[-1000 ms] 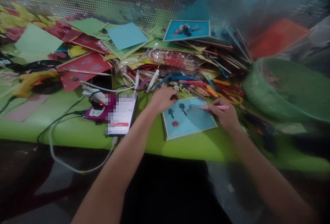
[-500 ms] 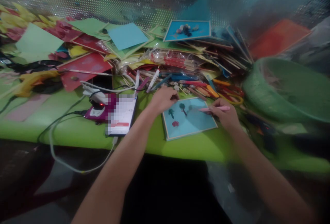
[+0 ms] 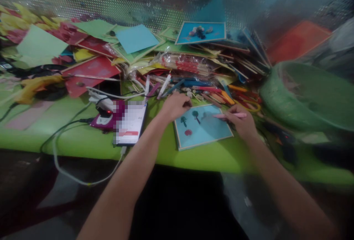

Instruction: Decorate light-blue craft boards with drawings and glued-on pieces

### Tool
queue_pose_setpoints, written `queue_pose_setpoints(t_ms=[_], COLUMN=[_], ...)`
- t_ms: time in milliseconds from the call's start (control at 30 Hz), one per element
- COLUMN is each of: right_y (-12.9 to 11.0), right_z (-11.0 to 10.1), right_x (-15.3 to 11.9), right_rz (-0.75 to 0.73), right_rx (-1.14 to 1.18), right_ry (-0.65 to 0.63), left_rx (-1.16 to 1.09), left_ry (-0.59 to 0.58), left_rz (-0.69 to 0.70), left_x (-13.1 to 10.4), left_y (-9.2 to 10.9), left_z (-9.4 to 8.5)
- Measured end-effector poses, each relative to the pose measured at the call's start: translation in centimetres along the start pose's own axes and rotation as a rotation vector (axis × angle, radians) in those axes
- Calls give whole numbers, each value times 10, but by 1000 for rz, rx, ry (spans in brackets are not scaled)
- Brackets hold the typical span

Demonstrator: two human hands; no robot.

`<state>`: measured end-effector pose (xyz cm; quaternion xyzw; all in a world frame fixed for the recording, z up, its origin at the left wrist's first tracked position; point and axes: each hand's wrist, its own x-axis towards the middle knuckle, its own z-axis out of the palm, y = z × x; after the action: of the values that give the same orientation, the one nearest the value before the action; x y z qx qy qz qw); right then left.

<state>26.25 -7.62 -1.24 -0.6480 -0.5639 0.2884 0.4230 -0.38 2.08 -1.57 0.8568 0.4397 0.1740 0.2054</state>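
Between the fingers of my right hand [image 3: 241,122] is a pink pen [image 3: 231,115], held nearly level with its tip on or just over the card. The light-blue card [image 3: 208,133] has a pale wooden-looking border and lies slightly turned on the green table. It bears two small dark green trees [image 3: 195,114], a reddish round patch [image 3: 188,132] and a faint grey mark near the pen tip. At the card's upper left corner, my left hand [image 3: 177,106] rests with curled fingers at the edge; its fingertips are partly hidden.
Left of my arm lie a phone [image 3: 129,125] and a purple power socket [image 3: 107,118] with cables. Pens, sticks and scissors [image 3: 249,104] crowd behind the card. A green basin [image 3: 306,100] stands right, a dark glue gun [image 3: 284,140] before it. A yellow glue gun [image 3: 38,85] lies far left.
My right hand and the pink pen have shifted very slightly over the card. The left hand and the card look still.
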Motion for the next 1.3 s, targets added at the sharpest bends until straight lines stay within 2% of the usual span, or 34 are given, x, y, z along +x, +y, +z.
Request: queue_pose_setpoints(t_ms=[133, 367, 733, 1000, 1300], right_y=[2, -7, 12, 5, -8], right_z=[0, 2, -2, -3, -2], right_x=[0, -1, 1, 0, -3], right_rz=[9, 1, -12, -27, 23], right_rx=[23, -5, 19, 4, 33], right_ry=[-5, 12, -5, -20, -54], left_rx=[2, 7, 13, 0, 15], left_ry=[7, 10, 9, 8, 15], left_rz=[4, -1, 6, 6, 4], left_x=[-1, -1, 0, 0, 0], left_y=[0, 1, 0, -1, 0], left_z=[-1, 0, 1, 1, 1])
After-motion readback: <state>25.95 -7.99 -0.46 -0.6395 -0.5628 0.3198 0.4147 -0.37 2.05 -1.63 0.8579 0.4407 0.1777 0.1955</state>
